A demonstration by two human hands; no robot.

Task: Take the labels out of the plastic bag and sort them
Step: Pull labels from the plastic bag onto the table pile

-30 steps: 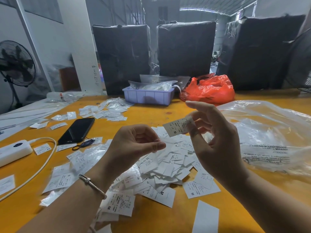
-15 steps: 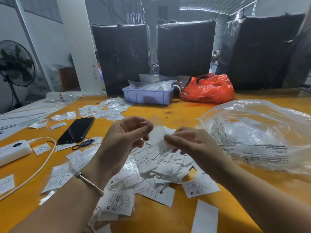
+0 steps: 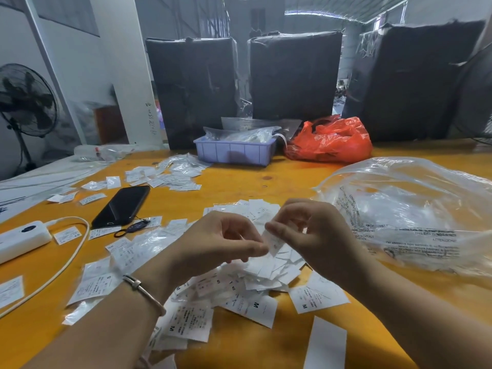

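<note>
Both hands meet above the label pile (image 3: 255, 278) — the left hand (image 3: 223, 241) and right hand (image 3: 316, 235) each pinch one small white label (image 3: 274, 242) between thumb and fingertips. The clear plastic bag (image 3: 415, 214) lies just right, on the yellow table (image 3: 266, 182).

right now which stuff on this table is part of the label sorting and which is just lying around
Part of the job: label pinched between left hand and right hand; label pile; clear plastic bag.

Lying about: phone; white power bank; red bag; blue tray.
</note>
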